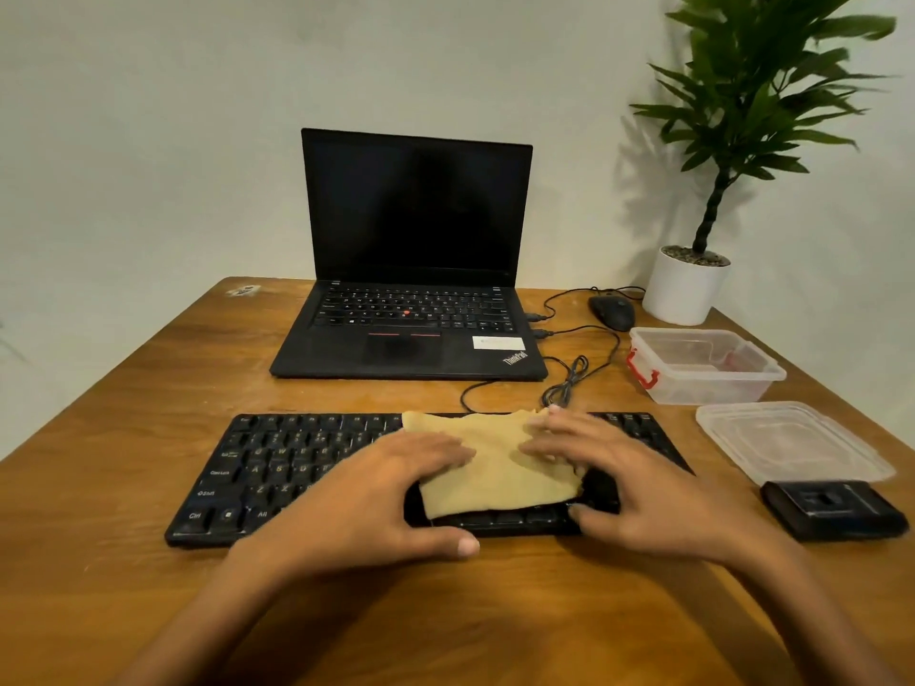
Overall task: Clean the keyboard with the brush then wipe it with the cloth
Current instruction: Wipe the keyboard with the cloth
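Note:
A black external keyboard (277, 467) lies across the wooden table in front of me. A tan cloth (495, 467) is spread over its middle. My left hand (391, 492) lies flat on the cloth's left part, fingers straight, thumb out along the keyboard's front edge. My right hand (619, 477) presses the cloth's right part with spread fingers, fingertips near its far corner. Both hands cover the keys beneath. A black block, perhaps the brush (837, 512), lies to the right of the keyboard.
An open black laptop (411, 334) stands behind the keyboard, cables (569, 383) trailing from its right side to a black mouse (611, 311). A clear plastic box (703, 363) with red clips, its lid (792, 443), and a potted plant (688, 284) stand at the right.

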